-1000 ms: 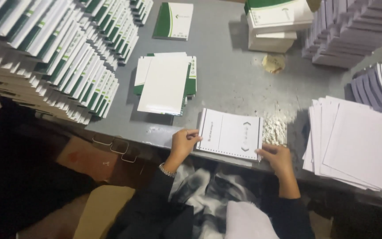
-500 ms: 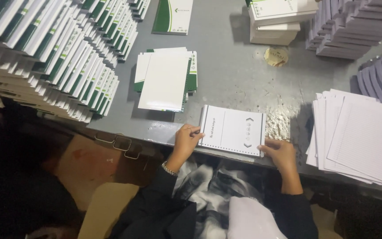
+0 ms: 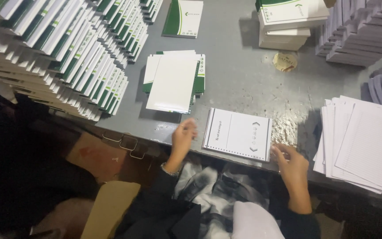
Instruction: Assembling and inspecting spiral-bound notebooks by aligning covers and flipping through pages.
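A white punched booklet (image 3: 238, 133) with small dark marks lies flat near the front edge of the grey table (image 3: 239, 79). My left hand (image 3: 183, 136) hovers just left of it, fingers apart, holding nothing. My right hand (image 3: 290, 161) rests at the table's front edge by the booklet's right corner, fingers spread, beside a patch of pale paper punchings (image 3: 284, 128). Neither hand grips the booklet.
A pile of white and green covers (image 3: 173, 82) lies behind the booklet. Fanned rows of green-white notebooks (image 3: 63, 53) fill the left. Lined punched sheets (image 3: 368, 144) are stacked at right, grey-purple stacks (image 3: 359, 31) at back right, and white boxes (image 3: 288, 22) behind.
My left hand has lifted off the booklet's left edge and moved slightly left. My right hand has slid off its right edge toward the table's front edge. The booklet stays put.
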